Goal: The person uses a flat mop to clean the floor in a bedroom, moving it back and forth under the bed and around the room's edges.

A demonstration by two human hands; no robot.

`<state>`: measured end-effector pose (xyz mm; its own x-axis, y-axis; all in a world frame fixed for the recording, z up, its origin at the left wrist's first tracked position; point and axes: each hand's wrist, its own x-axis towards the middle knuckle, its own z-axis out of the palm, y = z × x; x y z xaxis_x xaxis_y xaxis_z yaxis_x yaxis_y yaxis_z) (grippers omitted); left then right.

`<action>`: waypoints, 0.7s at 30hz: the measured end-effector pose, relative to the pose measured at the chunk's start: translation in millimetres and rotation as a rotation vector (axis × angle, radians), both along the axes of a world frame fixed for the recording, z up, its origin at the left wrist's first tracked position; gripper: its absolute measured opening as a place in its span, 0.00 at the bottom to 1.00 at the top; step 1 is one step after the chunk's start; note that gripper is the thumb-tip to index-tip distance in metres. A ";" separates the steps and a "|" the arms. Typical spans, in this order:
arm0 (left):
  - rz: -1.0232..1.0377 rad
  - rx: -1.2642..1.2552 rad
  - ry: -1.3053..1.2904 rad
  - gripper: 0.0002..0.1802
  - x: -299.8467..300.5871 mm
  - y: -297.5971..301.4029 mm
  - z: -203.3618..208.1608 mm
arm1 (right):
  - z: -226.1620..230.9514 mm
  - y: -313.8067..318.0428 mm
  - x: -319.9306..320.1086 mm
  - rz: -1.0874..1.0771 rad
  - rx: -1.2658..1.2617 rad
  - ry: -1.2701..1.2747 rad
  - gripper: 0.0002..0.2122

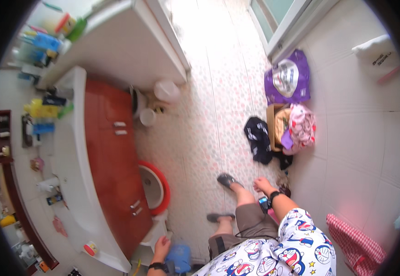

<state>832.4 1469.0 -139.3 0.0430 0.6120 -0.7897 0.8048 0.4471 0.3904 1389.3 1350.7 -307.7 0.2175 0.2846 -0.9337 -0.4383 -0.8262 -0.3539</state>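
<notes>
- Left hand near blue item, right hand near dark clothes; both grips: cannot tell
- Clothes lie outside box, pink cloth at it

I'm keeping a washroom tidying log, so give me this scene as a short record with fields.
Left hand: nothing visibly held; near a blue object
Right hand: nothing visibly held; nearby, a dark shoe on the person's foot
Floor, right: dark clothing, cardboard box, purple bag
Beside box: pink patterned cloth; whether partly inside is unclear
Left side: red-brown cabinet, red-rimmed basin
Unclear: exact finger positions
</notes>
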 end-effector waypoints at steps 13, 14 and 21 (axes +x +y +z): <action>-0.336 0.034 0.189 0.22 141.0 149.4 195.7 | 48.2 5.3 64.8 -0.427 -0.010 0.053 0.05; -0.432 -0.040 0.251 0.22 162.3 161.1 205.9 | 33.9 -2.7 71.2 -0.505 0.040 0.132 0.06; -0.489 -0.285 0.272 0.18 216.2 253.7 191.3 | 65.8 33.3 111.3 -0.633 -0.046 -0.005 0.09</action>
<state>1048.6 1722.6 52.0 0.0395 0.3362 -0.9410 0.9963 0.0589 0.0629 1500.6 1384.0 -241.9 0.3345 0.0587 -0.9406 -0.8458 -0.4215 -0.3271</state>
